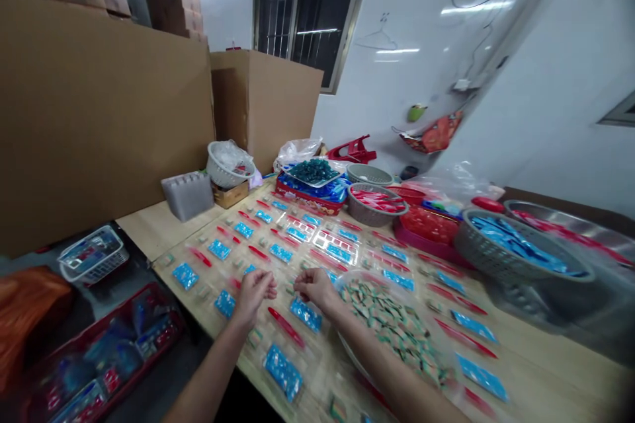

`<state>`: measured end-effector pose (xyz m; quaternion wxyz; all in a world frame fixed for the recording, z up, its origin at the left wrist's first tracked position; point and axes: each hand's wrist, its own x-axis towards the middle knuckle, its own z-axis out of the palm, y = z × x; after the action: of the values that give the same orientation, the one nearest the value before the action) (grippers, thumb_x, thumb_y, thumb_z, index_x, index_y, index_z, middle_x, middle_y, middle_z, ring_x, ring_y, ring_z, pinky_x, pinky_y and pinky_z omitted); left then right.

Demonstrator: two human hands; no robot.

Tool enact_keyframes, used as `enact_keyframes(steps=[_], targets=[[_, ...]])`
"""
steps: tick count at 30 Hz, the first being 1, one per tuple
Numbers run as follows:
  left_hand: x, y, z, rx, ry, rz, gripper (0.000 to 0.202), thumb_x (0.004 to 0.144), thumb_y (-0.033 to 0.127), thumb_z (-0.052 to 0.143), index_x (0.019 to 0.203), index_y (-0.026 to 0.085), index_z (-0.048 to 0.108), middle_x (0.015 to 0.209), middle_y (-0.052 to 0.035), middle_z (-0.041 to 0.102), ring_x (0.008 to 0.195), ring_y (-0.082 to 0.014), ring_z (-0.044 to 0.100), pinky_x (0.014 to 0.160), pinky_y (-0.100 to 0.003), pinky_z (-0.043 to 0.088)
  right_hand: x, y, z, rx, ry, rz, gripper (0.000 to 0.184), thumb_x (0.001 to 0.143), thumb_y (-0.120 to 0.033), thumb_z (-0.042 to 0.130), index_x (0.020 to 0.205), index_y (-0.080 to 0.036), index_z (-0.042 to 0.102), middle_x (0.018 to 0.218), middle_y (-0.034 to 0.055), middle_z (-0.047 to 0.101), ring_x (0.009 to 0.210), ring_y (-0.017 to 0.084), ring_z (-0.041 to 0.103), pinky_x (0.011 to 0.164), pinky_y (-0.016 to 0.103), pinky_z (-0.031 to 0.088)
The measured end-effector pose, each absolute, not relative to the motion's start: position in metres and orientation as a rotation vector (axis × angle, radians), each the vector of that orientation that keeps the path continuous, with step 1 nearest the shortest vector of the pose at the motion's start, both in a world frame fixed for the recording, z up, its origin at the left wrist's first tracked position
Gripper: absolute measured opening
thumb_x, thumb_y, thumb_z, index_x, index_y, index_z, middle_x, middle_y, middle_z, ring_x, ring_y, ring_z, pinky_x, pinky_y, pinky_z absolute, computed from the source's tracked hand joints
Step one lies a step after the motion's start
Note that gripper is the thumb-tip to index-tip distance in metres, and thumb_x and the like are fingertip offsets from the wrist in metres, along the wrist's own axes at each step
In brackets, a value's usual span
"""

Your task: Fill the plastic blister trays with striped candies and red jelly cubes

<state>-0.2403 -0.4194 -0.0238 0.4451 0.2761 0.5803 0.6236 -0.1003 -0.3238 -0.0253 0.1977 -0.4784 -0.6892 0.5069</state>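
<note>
Your left hand [255,292] and right hand [315,287] hang near each other, not touching, above a pale table [149,228] laid with rows of clear trays [325,241]. On both, the fingers curl in and thumb and fingertips draw together, as if pinching; whether anything small sits between them cannot be told from this view.

Around your hands, the rows carry red sticks [286,328] and blue packets [282,372]. One packet lies just below your right hand; a red stick lies slantwise between your arms, nearer to you. A round tub [452,357] full of small green-and-tan pieces [384,312] stands to the right, and your right forearm crosses over it.

The step in hand seems to be placing pieces from the tub among the trays, though blur hides the detail. A move from here would call for a fine pinch, a low, gentle release, and a forearm lifted clear of the tub, so that nearby sticks and packets stay put.

Beyond, a grey basket [370,215] holds red things; a larger basket [491,248] at the right holds blue ones.
</note>
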Motion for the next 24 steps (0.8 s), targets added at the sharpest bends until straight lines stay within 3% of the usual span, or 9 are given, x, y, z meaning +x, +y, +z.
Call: enact_keyframes(steps=[7,11,16,24], targets=[[-0.236,-0.420,-0.036,0.837,1.559,1.529,0.037,0.074,0.052,0.054,0.069,0.015,0.058,0.069,-0.0015,0.060,0.067,-0.0159,0.061,0.067,-0.029,0.053,-0.119,-0.337,-0.035,-1.425,-2.168,1.030,0.009,0.060,-0.009,0.057,0.058,-0.015,0.063,0.052,0.0005,0.063,0.054,0.013,0.058,0.050,0.021,0.037],[-0.236,-0.423,-0.039,0.884,1.598,1.477,0.041,0.080,0.052,0.044,0.070,0.016,0.058,0.072,-0.0045,0.061,0.071,-0.0184,0.062,0.069,-0.030,0.052,-0.118,-0.350,-0.032,-1.369,-2.317,0.777,0.015,0.065,-0.010,0.054,0.070,-0.015,0.067,0.070,0.0071,0.069,0.070,0.019,0.062,0.061,0.025,0.038],[-0.236,-0.424,-0.040,1.120,1.761,1.322,0.047,0.088,0.047,0.029,0.075,0.017,0.062,0.078,-0.0089,0.066,0.078,-0.0203,0.061,0.075,-0.031,0.048,-0.118,-0.361,-0.034,-1.230,-2.627,0.326,0.018,0.072,-0.009,0.049,0.075,-0.015,0.066,0.074,0.0112,0.069,0.070,0.021,0.062,0.062,0.026,0.035],[-0.223,-0.421,-0.033,1.391,1.854,1.080,0.041,0.090,0.036,0.028,0.091,0.017,0.064,0.097,-0.0104,0.068,0.094,-0.0211,0.059,0.086,-0.032,0.042,-0.114,-0.355,-0.047,-1.102,-2.612,0.362,0.021,0.082,-0.012,0.043,0.071,-0.015,0.060,0.082,0.0094,0.061,0.067,0.016,0.055,0.058,0.025,0.033]])
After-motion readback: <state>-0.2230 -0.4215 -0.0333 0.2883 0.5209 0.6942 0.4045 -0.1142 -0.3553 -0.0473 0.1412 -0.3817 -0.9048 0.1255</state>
